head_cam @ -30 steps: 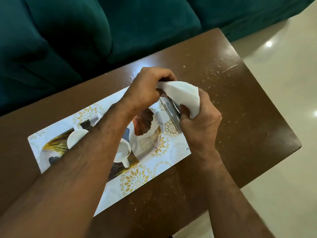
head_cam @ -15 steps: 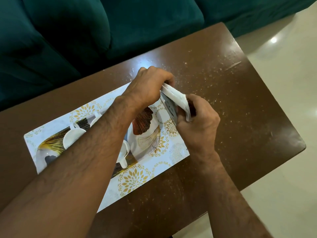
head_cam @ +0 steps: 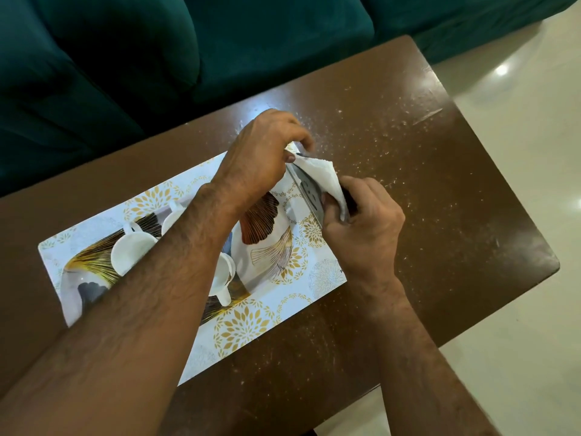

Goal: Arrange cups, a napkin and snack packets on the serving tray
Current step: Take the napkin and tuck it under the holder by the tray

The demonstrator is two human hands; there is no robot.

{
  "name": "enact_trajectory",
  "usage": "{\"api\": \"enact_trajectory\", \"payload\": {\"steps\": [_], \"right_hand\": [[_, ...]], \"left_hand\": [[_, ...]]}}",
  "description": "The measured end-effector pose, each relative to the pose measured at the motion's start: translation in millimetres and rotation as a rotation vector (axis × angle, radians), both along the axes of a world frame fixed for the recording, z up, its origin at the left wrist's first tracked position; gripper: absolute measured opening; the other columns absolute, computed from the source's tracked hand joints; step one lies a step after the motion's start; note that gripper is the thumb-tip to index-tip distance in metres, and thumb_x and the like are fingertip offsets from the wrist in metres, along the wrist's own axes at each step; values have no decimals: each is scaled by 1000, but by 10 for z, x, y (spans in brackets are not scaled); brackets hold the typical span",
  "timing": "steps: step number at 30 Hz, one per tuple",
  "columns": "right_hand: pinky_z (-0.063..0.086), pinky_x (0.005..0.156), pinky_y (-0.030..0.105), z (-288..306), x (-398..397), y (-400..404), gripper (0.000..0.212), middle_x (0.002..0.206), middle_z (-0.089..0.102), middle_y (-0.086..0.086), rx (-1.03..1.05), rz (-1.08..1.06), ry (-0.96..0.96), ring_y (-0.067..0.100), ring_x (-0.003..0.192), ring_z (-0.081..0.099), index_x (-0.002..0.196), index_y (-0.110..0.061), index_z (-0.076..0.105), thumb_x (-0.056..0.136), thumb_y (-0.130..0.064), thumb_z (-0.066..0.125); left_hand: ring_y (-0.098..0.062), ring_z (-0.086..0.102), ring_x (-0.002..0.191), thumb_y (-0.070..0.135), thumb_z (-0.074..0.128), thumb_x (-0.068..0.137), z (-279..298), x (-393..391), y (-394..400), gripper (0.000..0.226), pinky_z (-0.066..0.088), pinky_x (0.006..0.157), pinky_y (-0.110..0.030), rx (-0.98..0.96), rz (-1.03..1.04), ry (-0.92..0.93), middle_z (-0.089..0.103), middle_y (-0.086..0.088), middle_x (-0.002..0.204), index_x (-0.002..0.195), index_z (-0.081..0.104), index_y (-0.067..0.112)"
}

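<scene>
Both hands meet over the right end of the tray (head_cam: 248, 328), near its far right corner, w/ the white napkin (head_cam: 323, 177) stretched betw. them: left hand (head_cam: 261, 162) has fingers curled shut, pinching napkin's far end; right hand (head_cam: 364, 228) is closed around its near end, together w/ a thin shiny upright piece (head_cam: 309, 193) at the tray edge — can't tell what that piece is. Three white cups (head_cam: 132, 253) sit toward the tray's left half, partly hidden under the left forearm; tray lies on the brown table (head_cam: 440, 199), approx. centre-left, w/ a green sofa (head_cam: 188, 42) along the table's far edge.
</scene>
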State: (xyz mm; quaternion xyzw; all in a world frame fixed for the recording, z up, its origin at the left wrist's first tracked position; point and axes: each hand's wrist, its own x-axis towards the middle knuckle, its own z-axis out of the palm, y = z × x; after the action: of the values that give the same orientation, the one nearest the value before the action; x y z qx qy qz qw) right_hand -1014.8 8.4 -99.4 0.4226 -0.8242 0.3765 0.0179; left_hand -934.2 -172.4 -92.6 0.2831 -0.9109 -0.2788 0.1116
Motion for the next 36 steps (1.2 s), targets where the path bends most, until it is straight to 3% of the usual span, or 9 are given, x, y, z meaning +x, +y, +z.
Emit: {"api": "enact_trajectory", "payload": {"steps": [10, 13, 15, 19, 24, 26, 33, 36], "right_hand": [[61, 63, 38, -14, -27, 23, 12, 86, 74, 9, -17, -7, 0, 20, 69, 68, 96, -2, 77, 85, -6, 77], [60, 62, 36, -15, -27, -11, 10, 86, 75, 9, -51, -20, 3, 19, 71, 68, 94, -1, 78, 85, -3, 76], [60, 63, 37, -16, -25, -42, 10, 86, 74, 9, -51, -20, -8, 20, 70, 68, 94, -1, 78, 85, -4, 76], [59, 63, 38, -38, -35, -57, 12, 87, 73, 7, -8, -20, -26, 17, 71, 65, 95, -3, 77, 87, -12, 80], [58, 67, 30, -38, -36, -11, 28, 90, 74, 7, -6, -12, -59, 14, 76, 66, 98, -3, 77, 89, -29, 83], [59, 69, 34, -42, -26, -1, 28, 92, 74, 8, 17, 4, -79, 17, 78, 68, 101, -3, 77, 88, -27, 83], [60, 70, 39, -37, 21, -20, 23, 95, 73, 8, 50, -11, -77, 21, 78, 69, 104, -3, 76, 86, -17, 82], [60, 73, 39, -14, 39, -9, 25, 97, 73, 8, 73, -14, -77, 20, 81, 69, 106, -3, 75, 86, -17, 81]], "left_hand": [[-17, 69, 95, -20, 68, 83, -26, -11, 134, 42, 62, 81, -34, 64, 5, 30, 77, -4, 104, 101, 82, 16], [-11, 64, 91, -21, 67, 82, -45, -14, 131, 45, 46, 72, -9, 70, 19, 15, 76, -2, 103, 103, 81, 16], [-8, 62, 92, -21, 66, 83, -57, -20, 132, 47, 37, 69, -2, 63, 27, 2, 76, -1, 105, 106, 80, 16], [-11, 64, 94, -22, 64, 85, -62, -17, 164, 46, 41, 73, -5, 79, 24, 7, 75, -2, 108, 109, 79, 15], [-20, 67, 111, -22, 63, 85, -14, 8, 198, 47, 60, 90, -36, 93, -36, -3, 73, -4, 117, 114, 77, 13], [-19, 65, 111, -24, 61, 84, -6, 31, 215, 51, 62, 89, -40, 109, -56, -8, 72, -4, 117, 116, 76, 13], [-14, 63, 109, -20, 63, 87, -41, 78, 240, 49, 60, 90, -34, 130, -59, 6, 70, 0, 117, 118, 75, 15], [-9, 59, 110, -21, 61, 88, -29, 120, 275, 50, 48, 86, -8, 133, -50, -9, 69, -1, 122, 122, 72, 15]]}}
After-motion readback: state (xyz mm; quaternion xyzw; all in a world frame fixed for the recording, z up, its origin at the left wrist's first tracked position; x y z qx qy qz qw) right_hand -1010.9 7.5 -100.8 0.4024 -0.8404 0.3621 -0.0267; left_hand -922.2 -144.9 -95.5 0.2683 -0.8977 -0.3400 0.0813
